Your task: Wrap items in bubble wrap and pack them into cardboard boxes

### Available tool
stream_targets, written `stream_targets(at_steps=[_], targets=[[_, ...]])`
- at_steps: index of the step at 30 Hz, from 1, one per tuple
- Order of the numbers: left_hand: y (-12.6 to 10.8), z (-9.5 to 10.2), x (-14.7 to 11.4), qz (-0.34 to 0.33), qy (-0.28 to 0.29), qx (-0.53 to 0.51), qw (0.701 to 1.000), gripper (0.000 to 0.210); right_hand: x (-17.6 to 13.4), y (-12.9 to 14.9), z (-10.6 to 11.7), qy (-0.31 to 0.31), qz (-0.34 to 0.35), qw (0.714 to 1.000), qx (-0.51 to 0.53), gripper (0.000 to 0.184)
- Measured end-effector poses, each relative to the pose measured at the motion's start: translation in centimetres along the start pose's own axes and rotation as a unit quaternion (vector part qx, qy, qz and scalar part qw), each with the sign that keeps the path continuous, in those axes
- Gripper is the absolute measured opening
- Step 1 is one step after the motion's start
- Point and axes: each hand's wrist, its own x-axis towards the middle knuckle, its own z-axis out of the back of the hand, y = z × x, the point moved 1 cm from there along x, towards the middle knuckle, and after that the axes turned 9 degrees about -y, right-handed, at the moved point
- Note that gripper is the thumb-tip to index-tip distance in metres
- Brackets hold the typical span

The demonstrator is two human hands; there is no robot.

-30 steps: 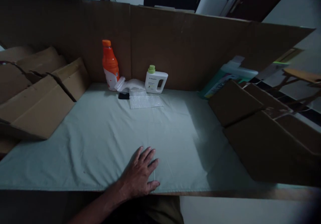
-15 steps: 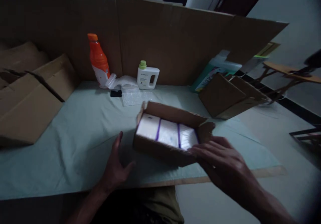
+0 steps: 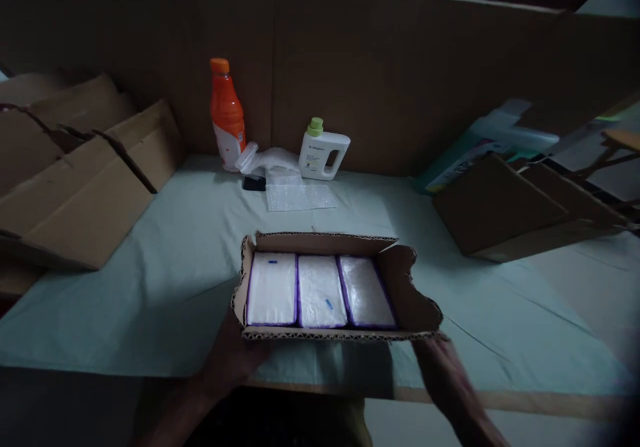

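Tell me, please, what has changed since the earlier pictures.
An open cardboard box of three white packs has moved leftward and squared up; the left hand, empty before, joined the right hand in holding it. The orange bottle, white jug and bubble wrap stayed put.

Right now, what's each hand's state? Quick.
Left hand: holding the open-topped brown cardboard box near its front left corner; fingers mostly hidden.
Right hand: holding that box near its front right corner; fingers mostly hidden.

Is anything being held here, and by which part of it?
An open cardboard box: left grip at its near left corner, right grip at its near right corner; exact contact is hidden.
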Motion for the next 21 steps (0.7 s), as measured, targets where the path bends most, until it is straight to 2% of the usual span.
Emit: stream_targets(at_steps=[2, 4, 6, 9, 13, 16, 18, 21], targets=[[0.0, -0.5, -0.1, -0.007, -0.015, 0.009, 1.000, 0.081, -0.6, -1.7, -2.3, 0.032, -0.051, 0.998, 0.008, 0.057], [0.4, -0.5, 0.3, -0.003, -0.030, 0.017, 0.999, 0.080, -0.8, -1.9, -4.1, 0.040, -0.069, 0.997, -0.002, 0.059], [1.2, 0.1, 1.3, 0.020, -0.034, 0.032, 0.999, 0.070, -0.6, -1.0, -5.6, 0.063, -0.066, 0.996, 0.010, 0.061], [2.5, 2.0, 3.7, 0.063, -0.038, 0.066, 0.995, 0.054, 0.2, 1.4, -7.9, 0.126, -0.073, 0.988, 0.048, 0.059], [3.8, 4.8, 6.6, 0.044, -0.107, 0.048, 0.992, 0.057, 1.4, 3.9, -10.4, 0.192, -0.043, 0.973, 0.122, 0.056], [4.8, 5.5, 6.7, 0.062, -0.099, 0.059, 0.991, 0.057, 2.6, 4.1, -10.5, 0.242, -0.022, 0.960, 0.140, 0.051], [5.4, 5.3, 6.1, 0.067, -0.105, 0.075, 0.989, 0.053, 4.4, 3.7, -10.1, 0.240, 0.000, 0.964, 0.111, 0.046], [6.2, 4.7, 5.1, 0.061, -0.119, 0.115, 0.984, 0.039, 9.0, 3.4, -10.3, 0.164, 0.105, 0.981, 0.005, 0.036]])
